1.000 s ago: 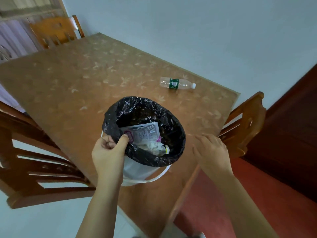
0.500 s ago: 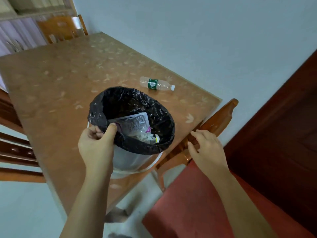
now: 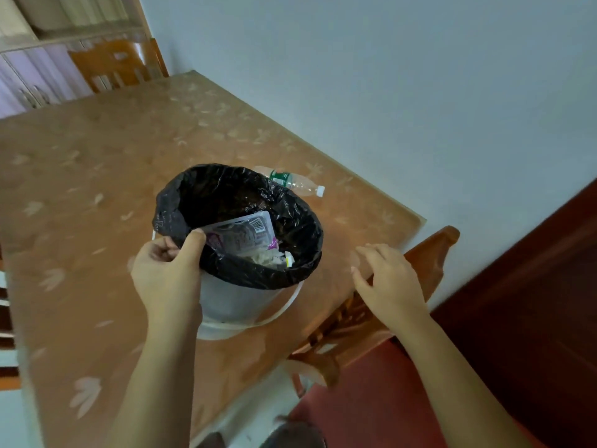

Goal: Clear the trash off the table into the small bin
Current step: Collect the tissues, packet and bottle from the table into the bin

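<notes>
The plastic bottle (image 3: 292, 182) lies on its side near the tabletop's (image 3: 97, 163) far right corner, just behind the far rim of the small bin (image 3: 232, 302), its white cap pointing towards the right edge. It is the only loose trash visible on the tabletop. The bin, lined with a black bag (image 3: 300, 227), sits close to the right edge and already holds a clear wrapper (image 3: 245, 232) and crumpled paper. Whether its base rests flat cannot be told.

Your left hand (image 3: 164, 276) has its grip closed on the bin's near rim, thumb over the bag and fingers curled outside. Your right hand (image 3: 387, 282) hovers over the right edge beside a wooden chair (image 3: 434, 253), its grip loosely open and holding nothing.

The step in hand appears to be the approach to the bottle. The next move calls for your right hand to reach past the bin, close round the bottle's body and lift it over the bag's rim while your left hand steadies the bin.
</notes>
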Demonstrator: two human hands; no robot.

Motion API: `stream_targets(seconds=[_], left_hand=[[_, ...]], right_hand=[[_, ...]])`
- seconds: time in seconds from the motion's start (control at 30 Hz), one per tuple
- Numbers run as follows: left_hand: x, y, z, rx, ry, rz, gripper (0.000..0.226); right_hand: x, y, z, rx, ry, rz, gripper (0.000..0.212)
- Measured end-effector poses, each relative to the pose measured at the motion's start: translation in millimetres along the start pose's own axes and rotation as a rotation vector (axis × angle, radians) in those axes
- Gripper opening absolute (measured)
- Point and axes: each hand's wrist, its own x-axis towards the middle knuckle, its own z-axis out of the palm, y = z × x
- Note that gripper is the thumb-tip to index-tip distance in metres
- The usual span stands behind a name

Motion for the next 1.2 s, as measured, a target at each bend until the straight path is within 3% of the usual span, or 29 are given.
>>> stream_targets(seconds=[0.4, 0.77, 1.2], left_hand=[[51, -22, 68, 0.106, 0.196, -0.011, 0.037], [44, -31, 141, 0.135, 0.497, -0.030, 0.034], [35, -30, 178, 0.219, 0.732, -0.084, 0.026]], right_hand=[[140, 25, 57, 0.015, -0.189, -0.087, 0.038], [276, 78, 110, 0.090, -0.401, -0.200, 0.035], [336, 96, 172, 0.216, -0.489, -0.134, 0.039]])
